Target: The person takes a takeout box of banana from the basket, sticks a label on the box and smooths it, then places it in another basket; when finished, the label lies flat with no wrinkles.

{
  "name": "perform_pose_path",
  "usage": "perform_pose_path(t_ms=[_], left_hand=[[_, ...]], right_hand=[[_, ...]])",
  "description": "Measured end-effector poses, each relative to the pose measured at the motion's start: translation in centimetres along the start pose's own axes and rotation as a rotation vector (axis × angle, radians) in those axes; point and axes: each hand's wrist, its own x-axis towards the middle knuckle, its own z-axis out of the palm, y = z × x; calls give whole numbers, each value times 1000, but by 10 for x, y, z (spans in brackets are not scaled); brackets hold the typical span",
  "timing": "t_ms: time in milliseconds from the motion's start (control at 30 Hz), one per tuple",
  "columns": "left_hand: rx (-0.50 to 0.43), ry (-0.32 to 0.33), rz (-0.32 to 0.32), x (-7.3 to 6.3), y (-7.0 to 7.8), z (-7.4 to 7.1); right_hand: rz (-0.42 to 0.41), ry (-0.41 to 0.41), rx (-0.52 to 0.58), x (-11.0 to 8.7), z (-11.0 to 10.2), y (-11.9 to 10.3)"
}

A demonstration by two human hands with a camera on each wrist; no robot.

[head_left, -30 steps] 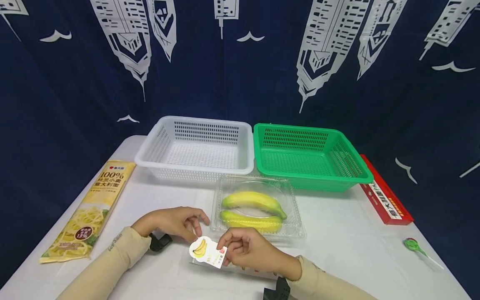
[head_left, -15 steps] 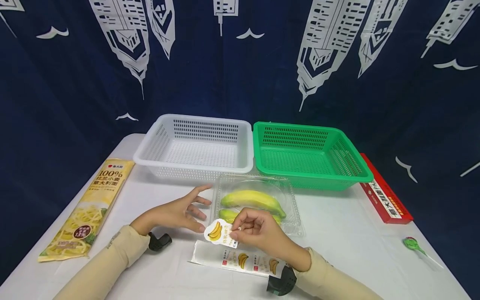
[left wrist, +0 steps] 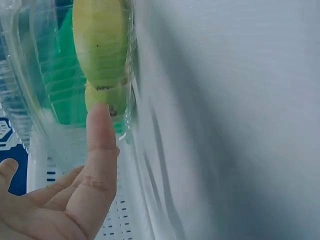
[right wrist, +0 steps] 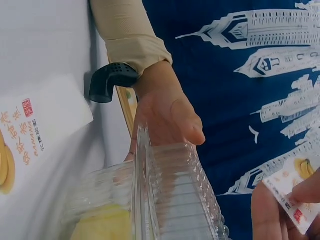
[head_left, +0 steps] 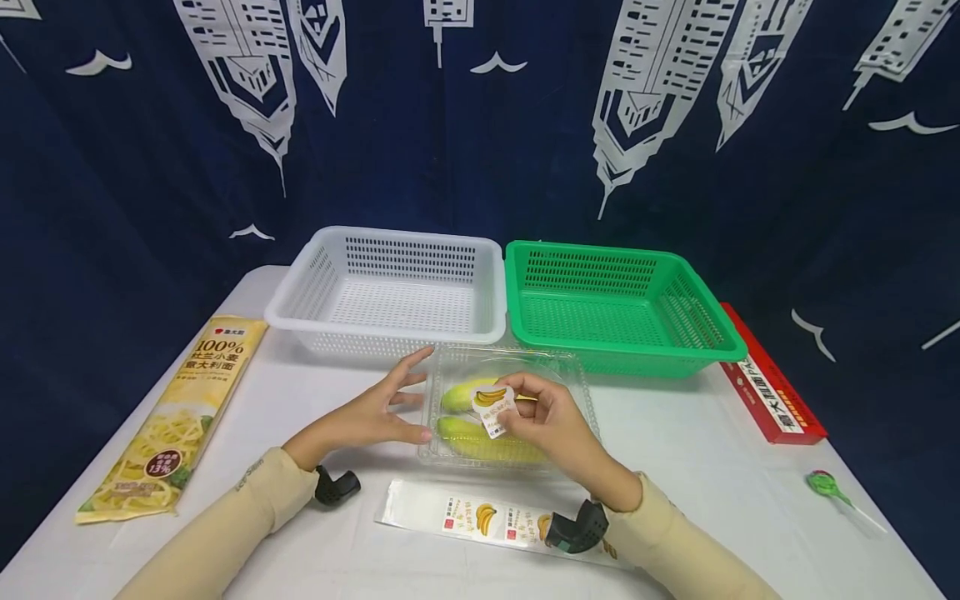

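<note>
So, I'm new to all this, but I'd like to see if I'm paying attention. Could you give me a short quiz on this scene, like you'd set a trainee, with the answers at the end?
1. Name it: what is the right hand pinching?
2. Count: how many bananas lie in the clear container?
3. True or false: the white basket and the green basket stand side by side, farther from the person than the clear container.

Key
1. A banana label.
2. Two.
3. True.
</note>
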Motion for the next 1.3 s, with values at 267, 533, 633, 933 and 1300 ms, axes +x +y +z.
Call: perform_pose_path(t_ms=[267,533,633,933,1300], left_hand=[[35,13,4,12,3,8],[44,12,-6,18,6,10],[28,18,-23,19,7,11],[-98,29,-69,16,9,10],[-98,36,-79,16,7,7]], right_hand=[[39,95,-58,6,-5,0],[113,176,-97,9,-14,-3],[129,188,-123,11,-20,-5],[94,178,-301,17,-41,-4],[92,130,-459,23,-44,2]])
